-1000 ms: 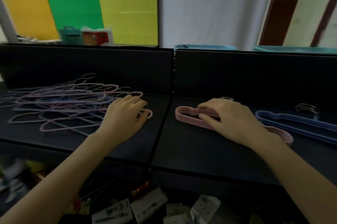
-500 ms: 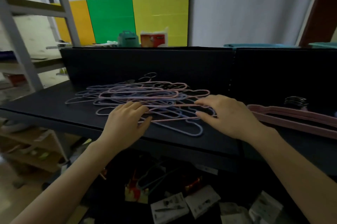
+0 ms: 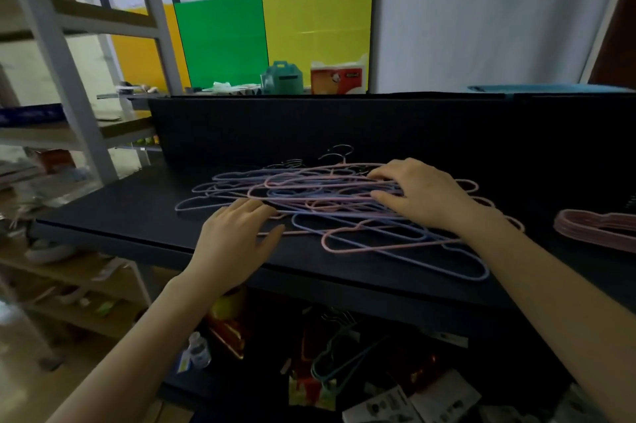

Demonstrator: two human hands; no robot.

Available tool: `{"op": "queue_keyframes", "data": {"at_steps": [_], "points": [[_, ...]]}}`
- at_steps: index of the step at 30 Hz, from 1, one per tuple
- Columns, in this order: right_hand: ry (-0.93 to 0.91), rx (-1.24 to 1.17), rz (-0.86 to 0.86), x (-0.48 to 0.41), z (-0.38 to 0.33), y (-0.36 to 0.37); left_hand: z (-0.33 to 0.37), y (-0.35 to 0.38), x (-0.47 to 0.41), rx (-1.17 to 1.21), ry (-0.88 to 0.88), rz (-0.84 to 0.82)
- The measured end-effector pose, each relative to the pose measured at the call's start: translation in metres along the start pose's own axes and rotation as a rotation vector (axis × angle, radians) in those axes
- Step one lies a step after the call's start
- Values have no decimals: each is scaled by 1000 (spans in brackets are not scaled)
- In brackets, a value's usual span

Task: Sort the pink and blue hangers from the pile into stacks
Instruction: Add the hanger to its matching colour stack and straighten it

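nearest, at lower centre, the left hand (image 3: 237, 236) lay flat, fingers straight and together, resting on the near left edge of the tangled pile of thin pink and blue wire hangers (image 3: 344, 216) on the black tabletop (image 3: 137, 219). just beyond, the right hand (image 3: 423, 195) spread bent fingers over the pile's top; whether it gripped a hanger could not be told. at the right edge lay a neat stack of pink hangers (image 3: 595, 229), apart from the pile. farther back stood a teal box (image 3: 282, 78) beside a red-and-white carton (image 3: 339, 78).
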State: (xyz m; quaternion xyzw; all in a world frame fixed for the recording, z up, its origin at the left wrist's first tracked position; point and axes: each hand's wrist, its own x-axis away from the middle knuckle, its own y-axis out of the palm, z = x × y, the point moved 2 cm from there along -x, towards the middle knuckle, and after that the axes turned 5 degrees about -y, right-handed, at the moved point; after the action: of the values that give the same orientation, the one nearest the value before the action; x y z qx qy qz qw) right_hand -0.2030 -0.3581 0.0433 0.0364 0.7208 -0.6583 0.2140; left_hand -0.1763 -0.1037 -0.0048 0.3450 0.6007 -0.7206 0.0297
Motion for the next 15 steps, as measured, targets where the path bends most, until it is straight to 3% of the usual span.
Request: {"op": "queue_keyframes", "data": {"at_steps": [6, 11, 15], "points": [[82, 16, -43, -55, 21, 17, -27, 20, -36, 16, 27, -8], [198, 23, -340, -87, 45, 37, -37, 39, -68, 32, 93, -38], [217, -25, -335, -96, 55, 45, -43, 49, -86, 68, 119, -47]]}}
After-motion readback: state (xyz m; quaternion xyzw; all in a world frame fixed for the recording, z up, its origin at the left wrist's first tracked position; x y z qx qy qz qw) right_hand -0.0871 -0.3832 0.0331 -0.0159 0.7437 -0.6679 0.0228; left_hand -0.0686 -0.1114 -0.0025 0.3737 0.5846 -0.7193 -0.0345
